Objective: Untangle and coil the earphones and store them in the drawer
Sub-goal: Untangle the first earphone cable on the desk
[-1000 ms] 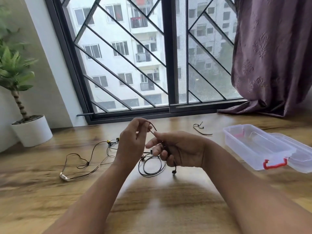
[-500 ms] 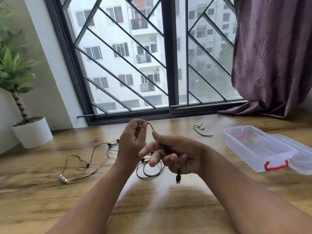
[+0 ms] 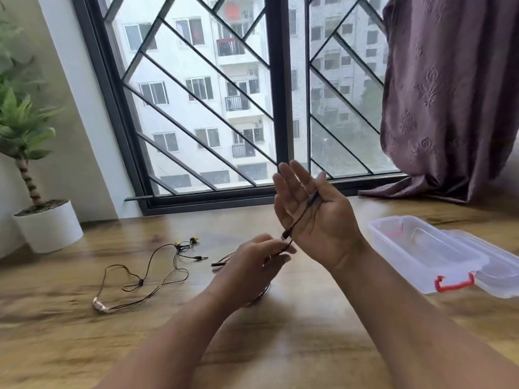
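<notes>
Your right hand (image 3: 314, 220) is up, palm flat, fingers straight: a former for winding, I'd say. Your left hand (image 3: 252, 262) pinches the thin black earphone cable (image 3: 302, 214) running across that palm.

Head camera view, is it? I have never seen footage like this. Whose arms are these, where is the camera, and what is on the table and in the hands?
There is no machine here: these are a person's two bare arms. The only camera sits on the person's head and looks forward and down, so the arms come in from the bottom edge. The right hand is raised with its palm open, and a thin dark earphone cable lies across it. The left hand, lower down, pinches the same cable. On the wooden table, to the left, a second earphone set with yellow buds lies loosely spread out. To the right is a clear plastic box with a red latch, its lid lying beside it. A potted plant stands at the far left by the window.
</notes>
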A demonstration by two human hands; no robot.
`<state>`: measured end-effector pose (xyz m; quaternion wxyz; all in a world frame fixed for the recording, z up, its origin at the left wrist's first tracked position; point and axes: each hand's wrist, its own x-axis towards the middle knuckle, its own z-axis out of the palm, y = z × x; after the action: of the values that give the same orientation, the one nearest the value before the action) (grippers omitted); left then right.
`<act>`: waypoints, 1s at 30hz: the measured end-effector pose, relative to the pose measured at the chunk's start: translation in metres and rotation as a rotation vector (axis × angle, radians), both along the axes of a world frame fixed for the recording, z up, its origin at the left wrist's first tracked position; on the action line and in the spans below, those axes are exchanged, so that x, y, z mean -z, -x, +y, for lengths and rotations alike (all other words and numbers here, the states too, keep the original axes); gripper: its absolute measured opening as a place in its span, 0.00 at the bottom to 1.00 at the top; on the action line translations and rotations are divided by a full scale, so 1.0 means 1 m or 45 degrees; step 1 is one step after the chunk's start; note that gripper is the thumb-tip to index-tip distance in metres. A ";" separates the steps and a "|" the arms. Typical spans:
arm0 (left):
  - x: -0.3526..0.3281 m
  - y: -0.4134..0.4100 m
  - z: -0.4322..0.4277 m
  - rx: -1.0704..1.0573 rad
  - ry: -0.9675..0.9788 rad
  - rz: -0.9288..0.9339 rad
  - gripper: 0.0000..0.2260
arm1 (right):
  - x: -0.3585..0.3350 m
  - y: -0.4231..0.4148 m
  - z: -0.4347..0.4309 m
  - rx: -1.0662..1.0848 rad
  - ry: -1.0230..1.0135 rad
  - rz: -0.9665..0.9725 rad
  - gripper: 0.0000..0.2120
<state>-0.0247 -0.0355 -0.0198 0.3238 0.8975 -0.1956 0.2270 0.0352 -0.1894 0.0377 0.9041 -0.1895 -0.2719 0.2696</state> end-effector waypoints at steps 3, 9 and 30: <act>-0.001 0.002 -0.003 0.045 -0.028 -0.008 0.07 | 0.002 -0.008 -0.003 0.140 0.037 0.011 0.21; -0.006 0.006 -0.004 0.074 -0.055 -0.076 0.07 | 0.010 -0.021 -0.008 0.366 0.244 -0.067 0.23; -0.029 0.009 0.022 -0.351 0.759 -0.199 0.12 | 0.019 0.010 0.006 -0.181 1.386 -0.810 0.32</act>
<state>-0.0338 -0.0131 0.0094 0.5224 0.7611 -0.0217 0.3840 0.0257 -0.1832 0.0189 0.5331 -0.6744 -0.3632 0.3592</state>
